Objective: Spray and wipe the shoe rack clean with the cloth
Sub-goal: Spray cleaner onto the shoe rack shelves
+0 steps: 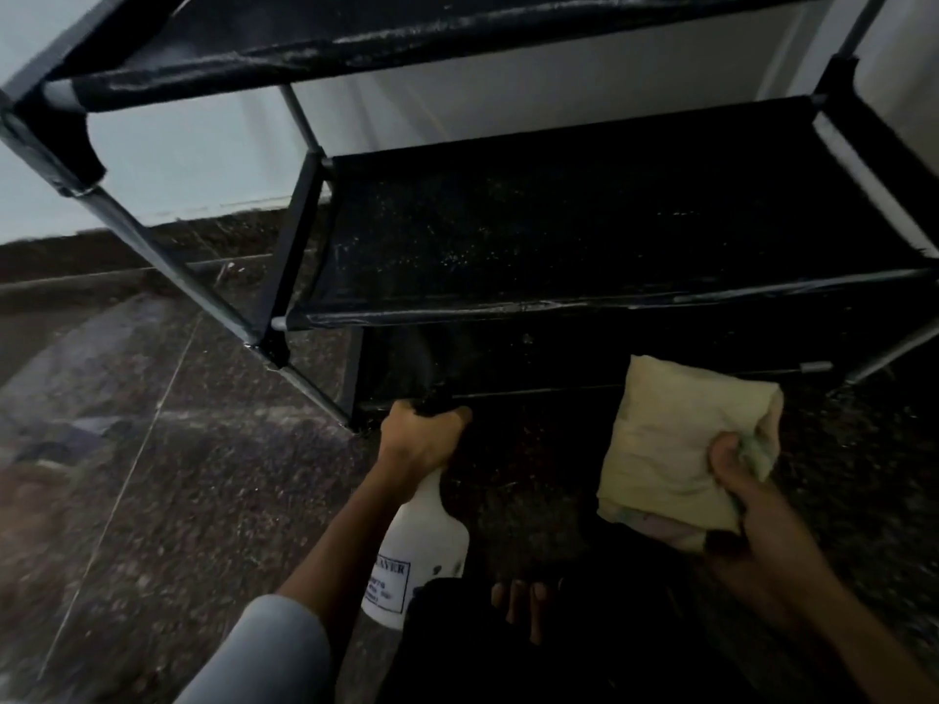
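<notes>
A black shoe rack (584, 236) with fabric shelves and grey metal tubes fills the upper half of the head view. Its middle shelf is speckled with pale droplets or dust. My left hand (419, 442) grips the black trigger head of a white spray bottle (419, 556), whose nozzle points at the rack's lowest shelf (533, 358). To the right, my right hand (737, 495) holds a folded pale yellow cloth (681, 439) just in front of the rack's lower front edge.
The rack stands on a dark speckled stone floor (178, 500) against a white wall (193, 160). Bare toes (523, 602) and dark clothing show at the bottom centre. A blurred dark shape lies on the floor at far left.
</notes>
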`<action>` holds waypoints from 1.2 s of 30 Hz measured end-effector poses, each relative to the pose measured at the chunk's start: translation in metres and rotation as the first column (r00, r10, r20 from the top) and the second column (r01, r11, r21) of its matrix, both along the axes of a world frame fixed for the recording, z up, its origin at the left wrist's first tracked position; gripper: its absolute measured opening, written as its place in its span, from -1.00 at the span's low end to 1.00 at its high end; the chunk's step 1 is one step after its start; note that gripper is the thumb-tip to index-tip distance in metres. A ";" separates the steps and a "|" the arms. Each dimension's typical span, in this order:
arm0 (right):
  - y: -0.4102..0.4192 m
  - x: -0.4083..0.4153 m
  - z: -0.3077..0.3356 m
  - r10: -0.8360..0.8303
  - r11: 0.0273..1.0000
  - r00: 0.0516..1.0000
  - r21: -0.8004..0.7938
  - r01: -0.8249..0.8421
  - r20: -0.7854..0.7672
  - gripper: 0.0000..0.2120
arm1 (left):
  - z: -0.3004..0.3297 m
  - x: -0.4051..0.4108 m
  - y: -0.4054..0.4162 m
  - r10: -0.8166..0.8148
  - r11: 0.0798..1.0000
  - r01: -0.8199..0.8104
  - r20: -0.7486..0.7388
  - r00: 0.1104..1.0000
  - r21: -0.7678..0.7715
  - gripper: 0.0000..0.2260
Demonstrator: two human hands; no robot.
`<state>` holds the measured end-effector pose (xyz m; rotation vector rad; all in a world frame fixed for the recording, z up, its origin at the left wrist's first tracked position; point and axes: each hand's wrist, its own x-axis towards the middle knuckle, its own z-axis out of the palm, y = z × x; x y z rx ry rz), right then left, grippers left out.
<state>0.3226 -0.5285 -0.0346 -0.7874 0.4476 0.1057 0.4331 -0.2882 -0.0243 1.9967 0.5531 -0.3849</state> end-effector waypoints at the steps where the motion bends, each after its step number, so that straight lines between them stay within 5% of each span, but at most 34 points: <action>1: -0.001 -0.001 0.001 -0.011 1.000 1.000 -0.006 0.011 -0.009 0.10 | -0.001 0.001 -0.003 -0.002 1.000 0.002 0.003 1.000 -0.008 -0.82; 5: -0.006 -0.003 0.004 -0.053 0.998 0.999 0.016 0.053 -0.007 0.19 | 0.003 0.002 -0.013 -0.077 0.994 0.075 -0.036 0.996 -0.074 -0.83; 10: -0.017 -0.006 0.000 -0.078 0.994 0.997 0.082 0.076 0.018 -0.11 | 0.005 -0.002 -0.031 -0.151 0.986 0.149 0.026 0.988 0.075 -0.91; 13: -0.022 -0.008 -0.004 -0.081 0.992 0.997 0.097 0.081 -0.005 0.09 | 0.005 -0.002 -0.039 -0.182 0.980 0.182 -0.007 0.983 0.074 -0.89; 16: -0.026 -0.009 -0.004 -0.083 0.993 0.996 0.086 0.086 -0.042 0.24 | 0.004 0.000 -0.052 -0.219 0.975 0.222 -0.076 0.973 0.032 -0.66; 24: -0.041 -0.009 -0.014 -0.143 0.985 0.984 0.079 0.152 -0.106 0.28 | 0.003 0.001 -0.097 -0.343 0.939 0.341 -0.113 0.933 -0.031 -0.86; 28: -0.052 -0.011 -0.018 -0.205 0.975 0.977 0.077 0.210 -0.065 0.09 | 0.008 0.001 -0.123 -0.385 0.922 0.377 -0.098 0.918 -0.086 -0.92; 32: -0.065 -0.014 -0.011 -0.304 0.951 0.952 0.047 0.305 -0.034 -0.37 | 0.015 0.000 -0.152 -0.424 0.904 0.415 -0.104 0.900 -0.100 -0.79; 36: -0.078 -0.017 -0.011 -0.319 0.944 0.943 0.052 0.324 -0.090 -0.25 | 0.019 0.000 -0.174 -0.477 0.879 0.471 -0.114 0.872 -0.071 -0.84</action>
